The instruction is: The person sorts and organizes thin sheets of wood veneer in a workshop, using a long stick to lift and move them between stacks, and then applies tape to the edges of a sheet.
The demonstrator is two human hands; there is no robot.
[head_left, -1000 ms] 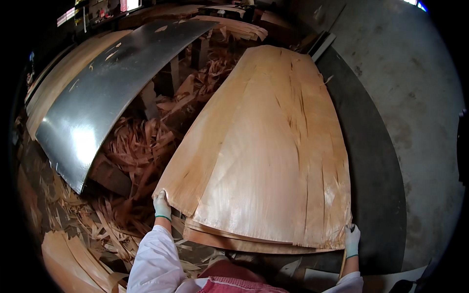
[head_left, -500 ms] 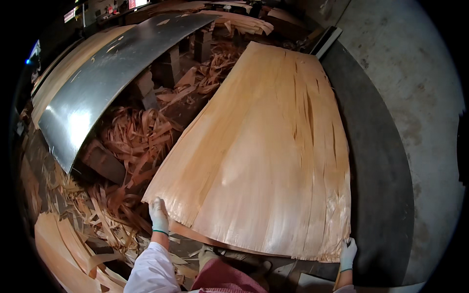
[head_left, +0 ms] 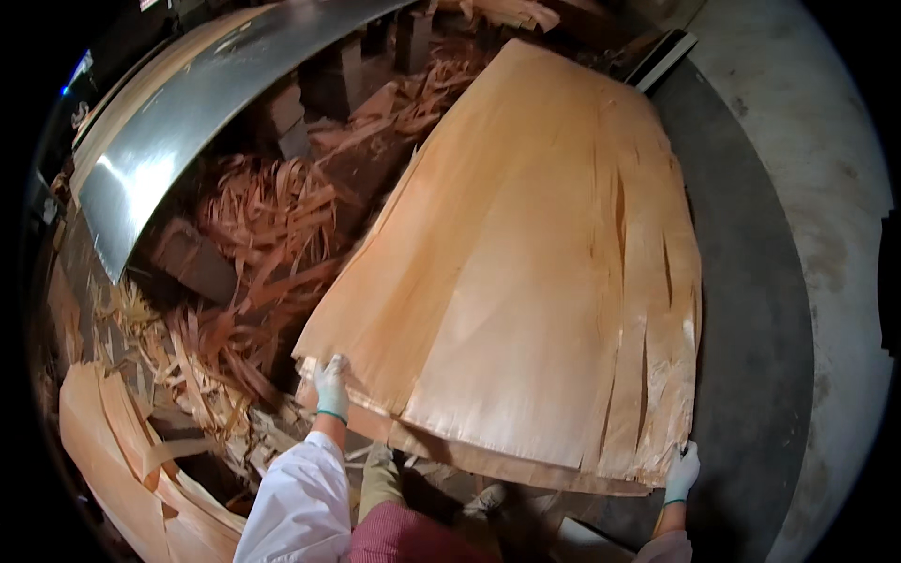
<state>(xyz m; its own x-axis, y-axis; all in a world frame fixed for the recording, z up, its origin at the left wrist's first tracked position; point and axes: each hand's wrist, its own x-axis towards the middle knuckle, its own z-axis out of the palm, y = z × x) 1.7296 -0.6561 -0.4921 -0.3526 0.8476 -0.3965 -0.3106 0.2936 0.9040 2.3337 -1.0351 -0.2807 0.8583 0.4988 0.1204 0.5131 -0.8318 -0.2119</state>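
Observation:
A large, thin sheet of wood veneer point(head_left: 526, 281), pale tan with long splits on its right side, lies over more veneer point(head_left: 526, 469) whose edge shows beneath it. My left hand point(head_left: 331, 387), in a white glove with a green cuff, grips the sheet's near left corner. At the near right corner, my gloved right hand point(head_left: 682, 469) pinches the same sheet. Both thumbs or fingers lie over the edge; the parts beneath are hidden.
Left of the stack lie heaps of reddish veneer strips point(head_left: 272, 216) among concrete blocks point(head_left: 194, 260). A shiny metal sheet point(head_left: 178, 131) rests farther left. Broken veneer pieces point(head_left: 113, 450) lie at the lower left. A dark mat point(head_left: 751, 281) borders the right side, beside concrete floor point(head_left: 835, 235).
The near edge of the sheet has shifted relative to the veneer below, exposing more of it. Both hands keep their hold on the corners. The view has moved slightly.

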